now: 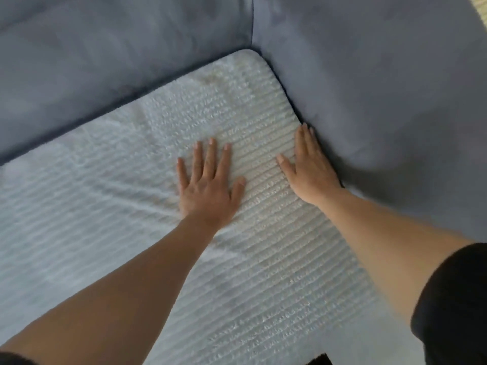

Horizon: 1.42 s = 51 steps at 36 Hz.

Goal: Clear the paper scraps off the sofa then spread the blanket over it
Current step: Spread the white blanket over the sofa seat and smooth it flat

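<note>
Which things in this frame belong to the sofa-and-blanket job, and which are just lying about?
Job:
blanket, spread on the seat
sofa
left hand and right hand, both flat on the blanket
No paper scraps show.

Lying about:
black sleeve on the right arm
pale strip at the top right corner, too little shown to identify

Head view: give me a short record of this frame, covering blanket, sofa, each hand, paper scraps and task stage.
blanket: light, ribbed, lying flat on the seat, rounded corner tucked into the back corner
sofa: blue-grey
left hand: palm down on the blanket, fingers straight and spread
right hand: palm down at the blanket's right edge, beside the armrest
paper scraps: none in view
stage: blanket laid here; hands appear to press it flat
</note>
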Available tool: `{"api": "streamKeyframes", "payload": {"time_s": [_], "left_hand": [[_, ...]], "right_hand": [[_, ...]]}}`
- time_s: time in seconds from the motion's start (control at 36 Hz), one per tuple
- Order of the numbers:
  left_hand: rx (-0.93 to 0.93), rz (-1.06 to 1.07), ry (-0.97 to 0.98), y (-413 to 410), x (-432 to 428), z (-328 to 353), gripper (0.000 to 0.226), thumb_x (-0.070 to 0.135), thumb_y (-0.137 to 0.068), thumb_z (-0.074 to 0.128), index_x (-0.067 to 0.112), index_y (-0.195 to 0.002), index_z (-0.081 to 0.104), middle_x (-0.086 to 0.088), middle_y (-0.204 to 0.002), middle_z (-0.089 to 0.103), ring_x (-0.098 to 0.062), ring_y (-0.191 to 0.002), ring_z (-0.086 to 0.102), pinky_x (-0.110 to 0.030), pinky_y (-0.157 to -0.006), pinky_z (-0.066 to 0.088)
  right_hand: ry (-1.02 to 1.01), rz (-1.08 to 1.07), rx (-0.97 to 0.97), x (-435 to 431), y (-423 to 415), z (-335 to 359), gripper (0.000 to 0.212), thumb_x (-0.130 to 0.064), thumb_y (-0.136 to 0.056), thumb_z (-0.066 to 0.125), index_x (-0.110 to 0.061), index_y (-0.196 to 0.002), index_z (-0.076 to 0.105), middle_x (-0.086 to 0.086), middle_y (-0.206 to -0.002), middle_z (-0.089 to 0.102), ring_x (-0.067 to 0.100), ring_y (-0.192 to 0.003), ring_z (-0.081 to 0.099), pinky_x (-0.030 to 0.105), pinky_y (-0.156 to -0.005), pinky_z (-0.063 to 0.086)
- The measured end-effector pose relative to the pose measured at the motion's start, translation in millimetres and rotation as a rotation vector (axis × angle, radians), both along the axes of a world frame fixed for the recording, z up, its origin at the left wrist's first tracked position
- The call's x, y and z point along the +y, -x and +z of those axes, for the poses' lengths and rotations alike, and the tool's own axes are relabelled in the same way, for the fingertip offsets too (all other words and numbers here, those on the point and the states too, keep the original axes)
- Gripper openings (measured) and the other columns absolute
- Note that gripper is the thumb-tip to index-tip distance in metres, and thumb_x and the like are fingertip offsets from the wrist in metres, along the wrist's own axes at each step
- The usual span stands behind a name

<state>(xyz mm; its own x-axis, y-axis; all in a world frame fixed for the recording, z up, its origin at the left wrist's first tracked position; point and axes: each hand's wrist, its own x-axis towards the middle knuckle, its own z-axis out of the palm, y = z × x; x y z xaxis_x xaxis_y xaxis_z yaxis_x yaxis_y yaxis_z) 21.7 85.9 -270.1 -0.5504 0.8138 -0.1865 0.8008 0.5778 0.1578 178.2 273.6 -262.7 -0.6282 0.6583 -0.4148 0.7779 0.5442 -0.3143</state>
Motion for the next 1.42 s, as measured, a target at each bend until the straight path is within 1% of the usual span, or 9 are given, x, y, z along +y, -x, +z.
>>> {"api": "streamKeyframes", "payload": {"time_s": [0.14, 0.25, 0.36, 0.56, 0.69, 0.86, 1.06, 1.25, 1.42], "left_hand": [[0.017, 0.013, -0.029, 0.5, -0.4, 1.7, 0.072, 0.067, -0.102, 0.011, 0.031, -0.163, -0.001, 0.000, -0.171, -0.001, -0.026, -0.158, -0.007, -0.062, -0.123, 0.002], [0.022, 0.039, 0.031, -2.2, 10.5, -1.4, 0.072, 0.066, -0.101, 0.007, 0.029, -0.161, -0.010, 0.000, -0.170, -0.014, -0.025, -0.156, -0.019, -0.063, -0.121, -0.006], [0.049, 0.024, 0.104, -1.9, 17.6, -3.4, 0.079, 0.068, -0.099, 0.010, 0.026, -0.159, -0.020, -0.002, -0.167, -0.029, -0.028, -0.152, -0.031, -0.066, -0.117, -0.012], [-0.051, 0.072, 0.005, 5.5, -12.5, 12.2, 0.070, 0.062, -0.104, 0.012, 0.026, -0.163, 0.000, 0.002, -0.171, -0.007, -0.020, -0.157, -0.013, -0.055, -0.126, -0.004], [-0.038, 0.207, 0.032, 18.5, -42.7, 15.4, 0.076, 0.069, -0.101, 0.008, 0.028, -0.163, -0.005, 0.001, -0.171, -0.011, -0.021, -0.156, -0.016, -0.052, -0.126, -0.005], [0.024, 0.395, 0.012, 42.4, -37.8, 20.3, 0.072, 0.063, -0.101, 0.002, 0.026, -0.163, -0.001, 0.002, -0.171, -0.010, -0.019, -0.155, -0.020, -0.054, -0.125, -0.008], [0.047, 0.515, 0.038, 60.0, -35.4, 7.8, 0.069, 0.062, -0.100, 0.001, 0.033, -0.162, -0.008, 0.004, -0.171, -0.013, -0.019, -0.155, -0.020, -0.055, -0.125, -0.007], [0.095, 0.502, 0.021, 60.7, -35.7, -3.0, 0.069, 0.061, -0.101, 0.004, 0.032, -0.162, -0.006, 0.002, -0.171, -0.008, -0.022, -0.157, -0.013, -0.057, -0.125, -0.002], [0.112, 0.496, 0.007, 61.0, -36.4, -8.4, 0.069, 0.060, -0.102, 0.007, 0.029, -0.163, 0.001, 0.001, -0.172, -0.002, -0.023, -0.158, -0.009, -0.059, -0.125, 0.000]], "right_hand": [[-0.244, -0.066, 0.077, -29.2, 32.4, 22.4, 0.076, -0.053, -0.105, 0.027, -0.005, -0.161, 0.007, 0.013, -0.170, 0.006, 0.025, -0.157, 0.004, 0.046, -0.127, 0.011], [-0.166, 0.233, 0.256, -59.3, 60.8, 34.5, 0.069, -0.049, -0.107, 0.023, -0.009, -0.162, 0.011, 0.008, -0.170, 0.008, 0.020, -0.157, 0.000, 0.041, -0.127, 0.008], [-0.106, 0.457, 0.161, -56.7, 61.9, 17.2, 0.072, -0.056, -0.106, 0.015, -0.015, -0.163, 0.003, 0.001, -0.171, -0.004, 0.014, -0.156, -0.014, 0.042, -0.128, 0.004], [-0.120, 0.262, 0.025, -4.6, 45.6, 0.8, 0.082, -0.070, -0.099, 0.005, -0.020, -0.162, -0.011, -0.003, -0.169, -0.018, 0.015, -0.154, -0.020, 0.042, -0.126, -0.004], [-0.227, 0.165, 0.061, -4.0, 68.1, 20.7, 0.080, -0.062, -0.102, 0.014, -0.010, -0.162, 0.001, 0.012, -0.170, -0.004, 0.026, -0.157, -0.007, 0.047, -0.127, 0.001], [-0.181, 0.610, 0.276, -43.9, 149.1, 35.4, 0.072, -0.056, -0.105, 0.027, -0.014, -0.163, 0.011, 0.006, -0.171, -0.002, 0.026, -0.157, -0.007, 0.048, -0.127, 0.002], [-0.170, 0.869, 0.164, -52.3, 196.7, 12.6, 0.071, -0.063, -0.103, 0.016, -0.025, -0.163, 0.008, -0.001, -0.172, -0.001, 0.022, -0.157, -0.008, 0.047, -0.126, 0.001], [-0.167, 0.597, 0.072, 48.1, 187.6, 0.4, 0.091, -0.085, -0.090, 0.004, -0.031, -0.162, 0.000, -0.004, -0.171, -0.004, 0.020, -0.157, -0.009, 0.045, -0.126, -0.001], [-0.086, 0.240, 0.046, 98.9, 187.2, -10.6, 0.087, -0.066, -0.100, 0.024, -0.007, -0.162, 0.007, 0.012, -0.171, 0.005, 0.026, -0.157, 0.002, 0.039, -0.127, 0.003]]}}
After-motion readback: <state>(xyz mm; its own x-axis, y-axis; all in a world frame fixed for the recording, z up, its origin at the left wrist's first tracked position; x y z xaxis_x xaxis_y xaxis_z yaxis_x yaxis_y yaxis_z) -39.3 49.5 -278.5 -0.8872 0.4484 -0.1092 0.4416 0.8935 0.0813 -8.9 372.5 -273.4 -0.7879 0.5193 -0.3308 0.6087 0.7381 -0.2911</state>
